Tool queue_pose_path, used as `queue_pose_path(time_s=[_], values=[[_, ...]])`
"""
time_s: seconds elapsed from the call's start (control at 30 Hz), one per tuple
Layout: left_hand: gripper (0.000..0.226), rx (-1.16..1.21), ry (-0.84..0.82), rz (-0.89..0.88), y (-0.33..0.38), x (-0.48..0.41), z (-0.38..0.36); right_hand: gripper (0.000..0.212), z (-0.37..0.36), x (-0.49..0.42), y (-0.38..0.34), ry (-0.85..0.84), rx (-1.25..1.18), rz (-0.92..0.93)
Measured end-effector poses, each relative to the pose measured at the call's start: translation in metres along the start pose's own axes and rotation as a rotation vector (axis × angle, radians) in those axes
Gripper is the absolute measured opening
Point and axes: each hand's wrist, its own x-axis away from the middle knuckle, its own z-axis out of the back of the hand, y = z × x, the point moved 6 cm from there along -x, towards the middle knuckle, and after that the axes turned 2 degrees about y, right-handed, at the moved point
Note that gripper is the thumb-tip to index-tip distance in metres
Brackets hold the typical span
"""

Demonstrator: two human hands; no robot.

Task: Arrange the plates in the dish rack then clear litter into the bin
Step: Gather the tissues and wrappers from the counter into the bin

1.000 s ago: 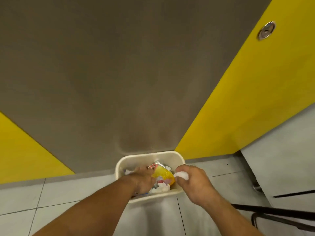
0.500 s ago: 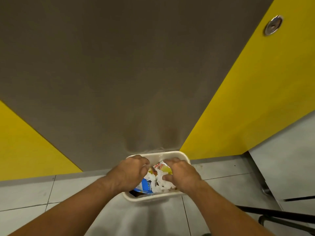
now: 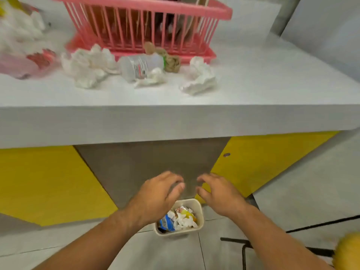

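Both hands hover empty over the bin, left hand and right hand with fingers spread. Plates stand in the pink dish rack. Crumpled tissues, a plastic bottle and a brown paper wad wait on the surface, so clearing looks roughly half done.

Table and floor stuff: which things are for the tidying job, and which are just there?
For the job:
pink dish rack
crumpled tissues
plastic bottle
brown paper wad
bin
left hand
right hand

Just there:
yellow panels
black metal frame
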Motion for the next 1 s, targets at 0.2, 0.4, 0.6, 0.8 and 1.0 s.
queue_pose_path(time_s=[0.2,0.4,0.6,0.8,1.0], values=[[0.028,0.0,0.101,-0.078,0.086,0.007,0.131,0.023,0.144,0.021,-0.074,0.113,-0.04,0.059],[0.025,-0.042,0.185,-0.08,0.108,0.003,0.206,0.012,0.222,0.024,-0.12,0.265,-0.089,0.092],[0.028,-0.102,0.17,-0.039,0.103,-0.004,0.214,0.022,0.239,0.004,-0.126,0.297,-0.041,0.038],[0.027,-0.124,0.271,0.026,0.102,-0.038,0.224,0.045,0.248,-0.053,-0.136,0.263,0.118,0.076],[0.017,-0.155,0.374,0.057,0.094,-0.065,0.227,0.045,0.225,-0.069,-0.114,0.124,0.043,0.166]])
